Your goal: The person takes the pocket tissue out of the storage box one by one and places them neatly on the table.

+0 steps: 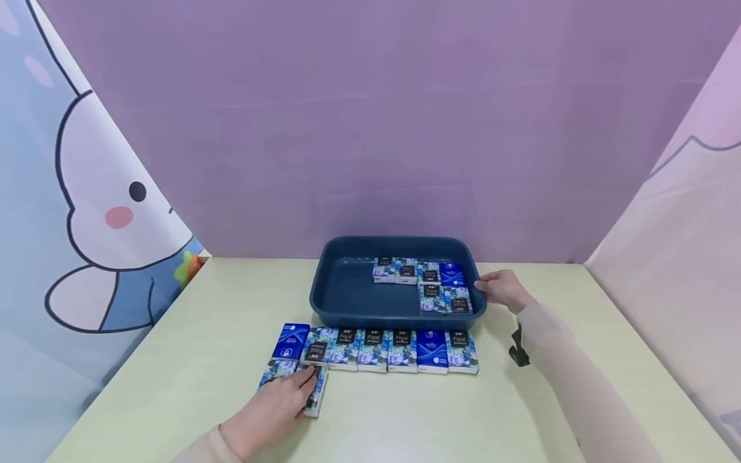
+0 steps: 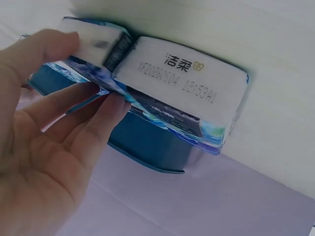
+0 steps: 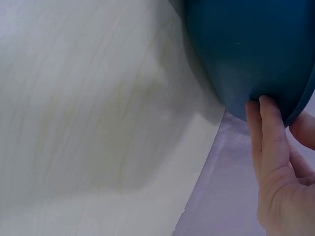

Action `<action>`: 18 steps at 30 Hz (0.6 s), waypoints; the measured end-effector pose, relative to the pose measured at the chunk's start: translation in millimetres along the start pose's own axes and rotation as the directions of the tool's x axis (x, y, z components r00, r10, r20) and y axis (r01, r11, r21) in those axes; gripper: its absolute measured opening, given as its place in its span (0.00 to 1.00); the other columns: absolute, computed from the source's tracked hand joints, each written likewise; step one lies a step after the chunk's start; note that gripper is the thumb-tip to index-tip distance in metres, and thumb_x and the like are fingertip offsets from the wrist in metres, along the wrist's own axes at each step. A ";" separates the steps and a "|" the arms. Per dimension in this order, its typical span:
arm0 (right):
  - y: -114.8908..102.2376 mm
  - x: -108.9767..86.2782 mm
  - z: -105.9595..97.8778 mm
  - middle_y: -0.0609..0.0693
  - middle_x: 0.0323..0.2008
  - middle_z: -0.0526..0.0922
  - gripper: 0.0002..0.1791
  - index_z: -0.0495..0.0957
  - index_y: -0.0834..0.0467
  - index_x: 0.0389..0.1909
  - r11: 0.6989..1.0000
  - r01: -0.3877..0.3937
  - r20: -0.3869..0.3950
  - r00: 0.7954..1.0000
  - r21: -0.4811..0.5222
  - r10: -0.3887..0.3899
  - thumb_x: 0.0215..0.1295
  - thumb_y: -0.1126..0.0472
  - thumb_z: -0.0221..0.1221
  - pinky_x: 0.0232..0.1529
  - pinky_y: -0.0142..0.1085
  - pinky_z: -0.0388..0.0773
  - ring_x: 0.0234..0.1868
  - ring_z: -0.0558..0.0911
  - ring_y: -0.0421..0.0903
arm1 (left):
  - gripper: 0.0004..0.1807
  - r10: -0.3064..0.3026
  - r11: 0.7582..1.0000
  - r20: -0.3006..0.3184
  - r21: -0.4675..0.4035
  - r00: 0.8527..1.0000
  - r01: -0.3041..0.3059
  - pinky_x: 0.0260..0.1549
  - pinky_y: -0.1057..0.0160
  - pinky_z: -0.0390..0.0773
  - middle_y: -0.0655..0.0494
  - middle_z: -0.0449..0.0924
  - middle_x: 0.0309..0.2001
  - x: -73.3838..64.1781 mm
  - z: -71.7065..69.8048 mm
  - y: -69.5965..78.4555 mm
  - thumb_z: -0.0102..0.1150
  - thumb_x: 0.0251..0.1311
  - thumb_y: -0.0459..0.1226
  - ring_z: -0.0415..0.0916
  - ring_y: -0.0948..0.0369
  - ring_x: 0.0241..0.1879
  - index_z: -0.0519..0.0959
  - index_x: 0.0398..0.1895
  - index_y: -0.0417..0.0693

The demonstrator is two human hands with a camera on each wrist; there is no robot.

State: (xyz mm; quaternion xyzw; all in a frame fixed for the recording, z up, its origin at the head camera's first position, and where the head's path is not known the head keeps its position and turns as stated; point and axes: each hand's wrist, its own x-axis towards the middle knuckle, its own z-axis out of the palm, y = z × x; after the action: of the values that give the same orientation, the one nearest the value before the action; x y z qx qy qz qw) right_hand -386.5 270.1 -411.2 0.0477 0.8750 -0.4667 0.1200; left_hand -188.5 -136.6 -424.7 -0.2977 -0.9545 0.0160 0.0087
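Note:
My left hand [image 1: 272, 408] pinches a floral pocket tissue pack [image 1: 315, 397] at the near end of the left group, its fingers covering part of it. In the left wrist view, the thumb lies against the white end of one pack [image 2: 91, 45], fingers on its printed face; another pack [image 2: 182, 83] lies beside it. My right hand [image 1: 502, 288] grips the right rim of a dark blue tray [image 1: 341, 319], thumb at the rim and fingers against the outer wall [image 3: 236, 64]. Several tissue packs [image 1: 430, 273] sit in the tray's right part, mostly floral, one plain blue.
Along the tray's front edge runs a row of tissue packs [image 1: 373, 350], floral and blue. A blue pack [image 1: 291, 341] stands at its left end. The pale table [image 1: 538, 411] meets a purple backdrop [image 1: 399, 128]. A black strap [image 1: 519, 347] hangs by my right sleeve.

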 end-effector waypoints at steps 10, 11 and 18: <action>-1.0 -3.8 -1.9 0.71 0.54 0.71 0.23 0.64 0.77 0.57 1.000 0.004 0.004 1.000 0.026 -0.004 0.68 0.63 0.48 0.50 0.44 0.77 0.43 0.80 0.49 | 0.22 -0.019 1.000 0.005 -0.010 1.000 0.019 0.38 0.57 0.81 0.40 0.76 0.51 2.8 -1.0 -0.7 0.62 0.49 0.33 0.78 0.49 0.46 0.77 0.50 0.35; -1.2 -4.1 -1.8 0.71 0.54 0.71 0.23 0.64 0.77 0.57 1.000 0.001 0.000 1.000 0.029 -0.001 0.68 0.62 0.48 0.50 0.44 0.77 0.43 0.81 0.49 | 0.22 -0.023 1.000 0.008 -0.015 1.000 0.023 0.38 0.57 0.81 0.40 0.76 0.51 3.2 -1.3 -0.8 0.62 0.50 0.33 0.78 0.49 0.46 0.77 0.50 0.35; 0.9 -4.6 -0.2 0.71 0.54 0.71 0.24 0.64 0.76 0.57 1.000 0.005 -0.014 1.000 0.027 -0.005 0.69 0.62 0.47 0.51 0.45 0.76 0.45 0.80 0.52 | 0.22 -0.025 1.000 0.018 -0.018 1.000 0.025 0.39 0.57 0.80 0.41 0.76 0.51 3.8 -1.4 -2.1 0.62 0.49 0.33 0.78 0.50 0.46 0.77 0.49 0.35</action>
State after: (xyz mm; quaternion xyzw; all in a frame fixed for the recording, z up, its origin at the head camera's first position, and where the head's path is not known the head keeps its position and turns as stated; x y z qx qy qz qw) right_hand -381.9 271.0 -410.7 0.0505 0.8694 -0.4786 0.1121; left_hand -192.8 -136.1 -423.1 -0.2857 -0.9583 0.0100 -0.0021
